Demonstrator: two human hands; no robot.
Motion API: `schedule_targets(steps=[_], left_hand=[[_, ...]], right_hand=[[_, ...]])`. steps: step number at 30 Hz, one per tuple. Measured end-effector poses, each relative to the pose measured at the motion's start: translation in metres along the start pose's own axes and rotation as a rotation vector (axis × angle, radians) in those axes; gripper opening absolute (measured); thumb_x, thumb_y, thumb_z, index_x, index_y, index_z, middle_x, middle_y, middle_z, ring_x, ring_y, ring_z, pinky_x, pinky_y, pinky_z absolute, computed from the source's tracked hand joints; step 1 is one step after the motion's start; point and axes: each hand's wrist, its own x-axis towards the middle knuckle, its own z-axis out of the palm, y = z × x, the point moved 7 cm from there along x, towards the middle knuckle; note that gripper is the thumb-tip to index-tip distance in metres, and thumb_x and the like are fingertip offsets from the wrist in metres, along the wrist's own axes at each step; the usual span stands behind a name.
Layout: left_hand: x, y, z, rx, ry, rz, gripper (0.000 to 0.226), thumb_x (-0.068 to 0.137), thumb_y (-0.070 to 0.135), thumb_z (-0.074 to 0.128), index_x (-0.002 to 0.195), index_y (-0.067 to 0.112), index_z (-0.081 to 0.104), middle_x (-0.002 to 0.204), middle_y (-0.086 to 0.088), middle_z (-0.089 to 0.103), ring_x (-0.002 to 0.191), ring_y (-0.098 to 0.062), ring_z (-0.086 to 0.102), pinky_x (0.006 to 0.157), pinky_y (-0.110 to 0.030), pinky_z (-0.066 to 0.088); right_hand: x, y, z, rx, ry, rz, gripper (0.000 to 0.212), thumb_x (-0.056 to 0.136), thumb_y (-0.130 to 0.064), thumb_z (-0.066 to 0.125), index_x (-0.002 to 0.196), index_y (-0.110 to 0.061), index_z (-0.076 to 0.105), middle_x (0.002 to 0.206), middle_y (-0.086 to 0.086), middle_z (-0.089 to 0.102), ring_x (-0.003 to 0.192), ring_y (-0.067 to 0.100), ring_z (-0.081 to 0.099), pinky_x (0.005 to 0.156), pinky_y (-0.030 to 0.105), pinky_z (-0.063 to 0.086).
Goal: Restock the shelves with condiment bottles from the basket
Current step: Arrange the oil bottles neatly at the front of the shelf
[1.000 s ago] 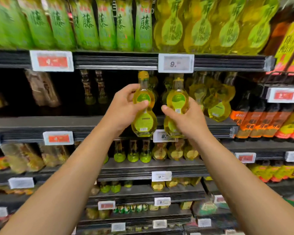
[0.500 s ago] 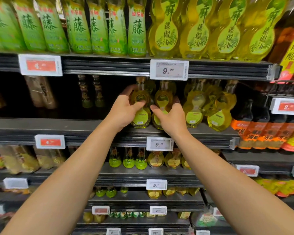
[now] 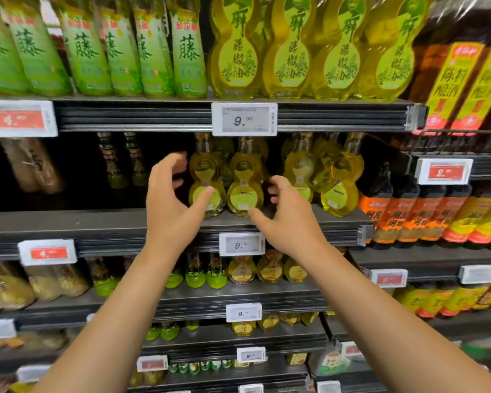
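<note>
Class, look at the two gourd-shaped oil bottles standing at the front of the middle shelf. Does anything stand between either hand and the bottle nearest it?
Nothing visible does. The left hand and the right hand are open just in front of the left bottle and the right bottle, which stand upright on the shelf.

Both bottles (image 3: 207, 177) shelved, hands (image 3: 172, 205) off.

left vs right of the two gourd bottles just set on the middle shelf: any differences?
Left bottle stands in front of the left hand's thumb tip; right bottle stands just left of the right hand. The left bottle sits beside the shelf's dark empty stretch; the right one has more gourd bottles to its right. Shared: upright, yellow oil, green labels, neither gripped.
</note>
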Motion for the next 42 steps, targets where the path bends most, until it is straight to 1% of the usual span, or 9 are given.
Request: schedule_targets(steps=[5,11,14,17,20,26,32,36,42], left_hand=[[-0.061,0.067,0.050,0.028,-0.100,0.134,0.039,0.084,0.025,0.073,0.119,0.024,0.056,0.115,0.013,0.051,0.110,0.001,0.051,0.092,-0.012,0.040],[-0.065,0.102,0.131,-0.025,-0.235,0.029,0.064,0.085,0.019,0.077,0.140,0.015,0.045,0.139,0.002,0.041,0.129,-0.013,0.045,0.109,-0.030,0.042],[-0.055,0.107,0.155,0.056,-0.183,0.000,0.081,0.084,0.021,0.079,0.149,0.009,0.032,0.149,-0.009,0.030,0.139,-0.021,0.034,0.114,-0.017,0.027],[-0.042,0.101,0.175,0.148,-0.161,-0.087,0.088,0.080,0.031,0.083,0.145,0.012,0.027,0.142,-0.011,0.030,0.132,-0.029,0.038,0.107,-0.033,0.043],[-0.031,0.094,0.186,0.207,-0.140,-0.123,0.072,0.074,0.037,0.087,0.120,0.015,0.036,0.120,-0.007,0.037,0.112,-0.029,0.044,0.092,-0.041,0.051],[-0.030,0.064,0.194,0.295,-0.150,-0.252,0.074,0.069,0.053,0.086,0.111,0.009,0.044,0.114,-0.012,0.046,0.104,-0.032,0.052,0.077,-0.037,0.050],[-0.031,0.065,0.196,0.345,-0.093,-0.227,0.074,0.066,0.057,0.087,0.106,0.010,0.046,0.106,-0.012,0.053,0.103,-0.031,0.053,0.067,-0.033,0.041],[-0.030,0.062,0.196,0.323,-0.099,-0.278,0.071,0.069,0.053,0.086,0.108,0.012,0.043,0.103,-0.010,0.059,0.098,-0.030,0.060,0.070,-0.039,0.054],[-0.032,0.056,0.196,0.247,-0.210,-0.287,0.068,0.067,0.054,0.082,0.099,0.023,0.032,0.093,0.001,0.056,0.085,-0.023,0.060,0.065,-0.039,0.055]], right_hand=[[-0.032,0.040,-0.061,0.131,0.218,0.030,0.036,0.085,-0.032,0.073,0.117,-0.029,0.056,0.097,-0.012,0.062,0.087,0.006,0.062,0.076,0.022,0.055],[-0.026,0.089,-0.109,0.085,0.415,0.095,0.044,0.084,-0.028,0.077,0.118,-0.029,0.049,0.113,-0.002,0.055,0.091,0.001,0.057,0.077,0.025,0.054],[-0.017,0.105,-0.111,0.055,0.424,0.112,0.058,0.083,-0.032,0.078,0.132,-0.023,0.047,0.125,-0.002,0.049,0.102,0.010,0.055,0.087,0.028,0.049],[-0.006,0.115,-0.107,0.062,0.387,0.146,0.070,0.084,-0.035,0.077,0.142,-0.020,0.041,0.137,0.002,0.049,0.117,0.014,0.053,0.093,0.028,0.045],[0.004,0.118,-0.102,0.099,0.343,0.150,0.077,0.084,-0.036,0.078,0.147,-0.018,0.037,0.141,0.005,0.049,0.126,0.020,0.052,0.103,0.038,0.049],[0.013,0.124,-0.097,0.112,0.306,0.154,0.076,0.082,-0.034,0.078,0.145,-0.017,0.039,0.134,0.006,0.057,0.120,0.023,0.058,0.099,0.043,0.052],[0.015,0.130,-0.092,0.111,0.284,0.141,0.058,0.087,-0.031,0.076,0.137,-0.019,0.049,0.104,-0.011,0.066,0.098,0.009,0.064,0.074,0.010,0.046],[0.009,0.133,-0.099,0.047,0.360,0.139,0.040,0.085,-0.034,0.080,0.118,-0.025,0.059,0.085,-0.026,0.059,0.078,-0.011,0.056,0.066,0.001,0.040],[0.006,0.130,-0.108,0.016,0.352,0.125,0.050,0.077,-0.038,0.086,0.115,-0.026,0.055,0.095,-0.012,0.067,0.088,0.007,0.065,0.078,0.025,0.054]])
